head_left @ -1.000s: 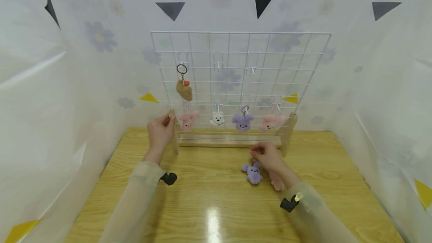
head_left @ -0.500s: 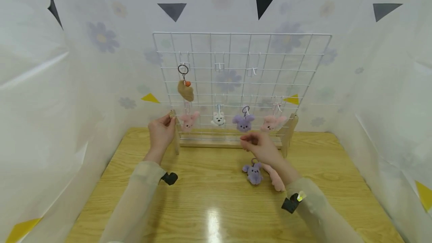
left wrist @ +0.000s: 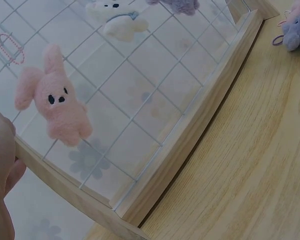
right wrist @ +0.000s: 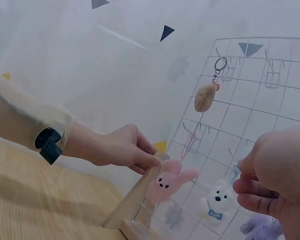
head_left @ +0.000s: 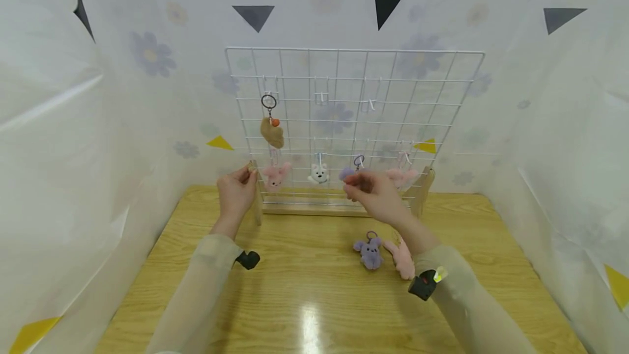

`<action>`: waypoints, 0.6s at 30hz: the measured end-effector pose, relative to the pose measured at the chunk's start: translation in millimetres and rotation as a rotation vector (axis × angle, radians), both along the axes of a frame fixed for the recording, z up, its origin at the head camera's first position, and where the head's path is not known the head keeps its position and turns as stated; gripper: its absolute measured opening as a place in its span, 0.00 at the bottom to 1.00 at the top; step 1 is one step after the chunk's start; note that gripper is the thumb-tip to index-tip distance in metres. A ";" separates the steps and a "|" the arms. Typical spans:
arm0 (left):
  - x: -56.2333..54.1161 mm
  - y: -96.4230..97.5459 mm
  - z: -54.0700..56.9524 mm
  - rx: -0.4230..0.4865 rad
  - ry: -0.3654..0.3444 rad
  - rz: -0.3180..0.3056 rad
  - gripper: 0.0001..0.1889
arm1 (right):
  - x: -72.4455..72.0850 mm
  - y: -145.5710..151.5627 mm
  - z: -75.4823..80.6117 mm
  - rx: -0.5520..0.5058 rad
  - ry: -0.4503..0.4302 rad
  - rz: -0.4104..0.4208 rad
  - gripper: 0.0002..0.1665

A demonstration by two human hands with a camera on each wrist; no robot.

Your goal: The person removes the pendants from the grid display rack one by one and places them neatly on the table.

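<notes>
My left hand grips the top of the wooden left post of a white wire grid rack. With loosely curled fingers and no object visible in them, my right hand is raised in front of the rack. It partly covers a hanging purple plush keychain and overlaps a pink plush keychain. A pink bunny keychain and a white bear keychain hang in the same lower row. Above the bunny, a brown plush keychain hangs from a dark ring.
On the wooden table lie a purple plush keychain and a pink plush keychain, below my right forearm. White hooks sit on the grid's upper row. White sheeting encloses the sides and back.
My right hand has left the purple keychain lying on the table and moved up and slightly left, now in front of the hanging purple one. The left hand has stayed on the post.
</notes>
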State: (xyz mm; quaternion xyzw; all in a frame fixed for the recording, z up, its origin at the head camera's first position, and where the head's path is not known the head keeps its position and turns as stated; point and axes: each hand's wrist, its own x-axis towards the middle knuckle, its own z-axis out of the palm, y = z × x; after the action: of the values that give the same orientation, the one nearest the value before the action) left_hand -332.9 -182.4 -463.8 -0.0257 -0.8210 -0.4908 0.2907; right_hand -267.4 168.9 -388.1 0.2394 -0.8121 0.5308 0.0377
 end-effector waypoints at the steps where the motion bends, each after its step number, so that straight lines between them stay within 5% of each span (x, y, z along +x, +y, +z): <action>1: 0.0 0.2 0.1 0.001 -0.003 0.000 0.14 | -0.7 -1.0 3.3 -0.005 0.000 0.003 0.08; 18: 2.1 0.3 2.1 0.011 -0.041 0.000 0.15 | -13.7 -26.5 54.3 -0.034 0.031 0.029 0.07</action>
State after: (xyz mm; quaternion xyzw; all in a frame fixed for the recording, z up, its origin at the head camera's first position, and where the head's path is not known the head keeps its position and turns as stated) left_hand -330.8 -182.1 -461.8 -0.0140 -0.8242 -0.4955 0.2739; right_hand -281.1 142.4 -333.8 0.2588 -0.7987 0.5412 0.0469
